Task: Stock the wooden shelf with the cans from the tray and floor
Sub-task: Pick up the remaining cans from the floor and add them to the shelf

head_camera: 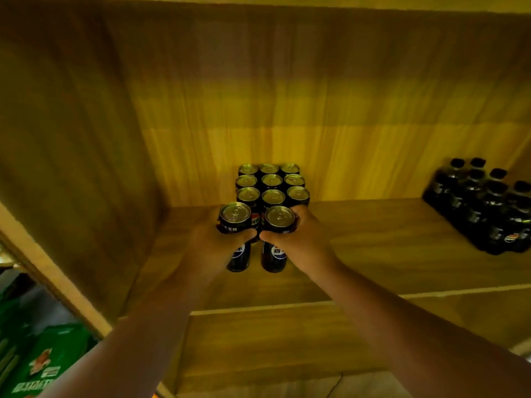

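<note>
Both arms reach into the wooden shelf (pixel 373 234) from below.

Left hand (pixel 214 242): fingers curled round a dark slim can, the left can (pixel 237 225), gripped just under its silver top. Its base sits at or just above the shelf board; contact cannot be told.

Right hand (pixel 296 239): fingers wrapped the same way round the right can (pixel 277 228), thumb across the front. The two cans stand upright, side by side, close but with a thin gap between them. Blue-and-white round logos show on their lower halves.

Directly behind them, against the back panel, a block of cans (pixel 271 182) stands three across and three deep, tops catching the yellow light. The two held cans line up with the left and middle columns of that block, just in front of its front row.

Far right of the same board, well apart: a cluster of dark bottles (pixel 485 205) with black caps.

Lower left, outside the shelf's side wall: green packaging (pixel 43 366) with printed lettering, blurred.
</note>
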The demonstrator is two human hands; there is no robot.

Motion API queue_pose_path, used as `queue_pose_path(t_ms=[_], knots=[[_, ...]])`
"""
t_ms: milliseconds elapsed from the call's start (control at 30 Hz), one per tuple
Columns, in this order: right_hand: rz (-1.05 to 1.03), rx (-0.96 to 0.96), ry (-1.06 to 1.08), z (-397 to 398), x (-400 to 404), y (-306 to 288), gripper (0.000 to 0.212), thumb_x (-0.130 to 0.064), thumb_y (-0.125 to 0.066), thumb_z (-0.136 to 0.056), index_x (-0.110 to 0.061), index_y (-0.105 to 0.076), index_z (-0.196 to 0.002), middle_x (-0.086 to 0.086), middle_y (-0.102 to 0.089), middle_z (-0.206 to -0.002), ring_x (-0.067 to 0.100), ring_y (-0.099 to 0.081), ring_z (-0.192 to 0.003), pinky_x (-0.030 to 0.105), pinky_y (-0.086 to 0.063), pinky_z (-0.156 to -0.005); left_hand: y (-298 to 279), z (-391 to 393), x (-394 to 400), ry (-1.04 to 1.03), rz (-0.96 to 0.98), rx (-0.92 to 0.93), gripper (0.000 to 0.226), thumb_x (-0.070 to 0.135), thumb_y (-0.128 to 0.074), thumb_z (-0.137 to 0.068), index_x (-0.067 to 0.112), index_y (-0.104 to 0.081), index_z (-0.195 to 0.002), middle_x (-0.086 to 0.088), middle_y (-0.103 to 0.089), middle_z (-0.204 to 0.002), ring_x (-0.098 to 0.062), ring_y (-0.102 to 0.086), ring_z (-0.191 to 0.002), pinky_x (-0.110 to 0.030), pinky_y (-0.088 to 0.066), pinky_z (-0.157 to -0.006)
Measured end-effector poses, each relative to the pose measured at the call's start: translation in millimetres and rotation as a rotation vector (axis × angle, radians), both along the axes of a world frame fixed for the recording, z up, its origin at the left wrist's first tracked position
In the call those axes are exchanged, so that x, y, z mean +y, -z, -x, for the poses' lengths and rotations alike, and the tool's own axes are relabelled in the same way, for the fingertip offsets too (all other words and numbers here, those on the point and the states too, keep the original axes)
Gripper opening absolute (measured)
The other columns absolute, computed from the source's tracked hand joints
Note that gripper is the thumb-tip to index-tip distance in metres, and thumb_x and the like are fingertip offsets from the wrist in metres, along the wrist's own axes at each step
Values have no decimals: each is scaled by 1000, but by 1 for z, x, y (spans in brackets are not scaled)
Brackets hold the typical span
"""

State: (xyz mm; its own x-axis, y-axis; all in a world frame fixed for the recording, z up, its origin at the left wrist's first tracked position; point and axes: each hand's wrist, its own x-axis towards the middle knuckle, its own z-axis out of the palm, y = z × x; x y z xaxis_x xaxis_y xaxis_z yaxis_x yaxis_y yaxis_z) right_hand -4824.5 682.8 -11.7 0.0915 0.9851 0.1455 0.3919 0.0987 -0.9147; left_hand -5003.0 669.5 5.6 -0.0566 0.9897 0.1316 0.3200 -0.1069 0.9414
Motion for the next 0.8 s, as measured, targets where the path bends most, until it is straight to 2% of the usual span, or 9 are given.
queue_pose_path(t_ms=[133, 200, 267, 333, 400, 467, 533, 633, 800], knots=[[28, -2, 28, 4, 16, 12, 56, -29, -90, -64, -24, -57, -109, -14, -66, -100, 9, -65, -96, 32, -55, -83, 40, -1, 35, 18, 25, -144, 82, 60, -90, -47, 27, -67, -118, 0, -71, -117, -21, -66, -112, -53, -51, -96], [30, 4, 47, 3, 20, 16, 52, -26, -90, -64, -26, -59, -106, -16, -65, -97, 7, -65, -93, 26, -54, -79, 43, -4, 38, 25, 48, -163, 75, 54, -92, -47, 28, -69, -113, -1, -72, -116, -22, -67, -111, -54, -50, -96], [16, 13, 46, 1, 24, 17, 46, -20, -89, -66, -28, -58, -99, -20, -62, -90, -5, -61, -84, 10, -49, -67, 39, -8, 40, -8, 31, -146, 60, 46, -89, -47, 37, -70, -103, 3, -74, -110, -17, -69, -106, -50, -52, -95], [11, 14, 49, -2, 28, 19, 44, -16, -89, -67, -28, -57, -95, -22, -59, -85, -11, -57, -78, 6, -45, -61, 41, -11, 44, -10, 16, -102, 59, 48, -85, -47, 38, -68, -103, 8, -73, -107, -12, -69, -103, -47, -54, -93], [6, 4, 77, -1, 33, 22, 42, -19, -90, -64, -23, -62, -96, -17, -65, -89, -5, -63, -82, 14, -51, -68, 44, -11, 47, -11, 9, -45, 64, 49, -86, -51, 31, -67, -109, 9, -72, -109, -12, -67, -103, -45, -54, -93], [-1, -4, 101, 0, 37, 28, 47, -24, -91, -61, -20, -66, -101, -10, -70, -97, 4, -68, -88, 22, -56, -72, 45, -12, 50, -23, -7, -16, 57, 36, -90, -59, 26, -66, -109, 8, -71, -108, -12, -67, -101, -41, -54, -93], [0, -9, 108, 2, 40, 31, 47, -26, -91, -61, -20, -67, -102, -7, -71, -98, 6, -69, -88, 20, -55, -69, 47, -12, 52, -23, -26, -1, 51, 25, -90, -66, 23, -66, -111, 8, -71, -106, -9, -67, -98, -35, -54, -89], [-14, -26, 98, 2, 42, 30, 44, -26, -89, -62, -20, -67, -100, -9, -71, -95, 2, -68, -85, 17, -53, -67, 49, -12, 55, 1, -39, -10, 47, 20, -89, -68, 23, -66, -110, 11, -70, -103, 3, -64, -92, -21, -51, -80], [-54, -34, 89, 4, 44, 31, 41, -26, -88, -63, -22, -67, -98, -10, -71, -96, 4, -68, -90, 27, -57, -77, 50, -11, 60, 5, -64, 3, 46, 18, -88, -69, 44, -60, -95, 25, -65, -92, 14, -60, -84, -15, -46, -74]])
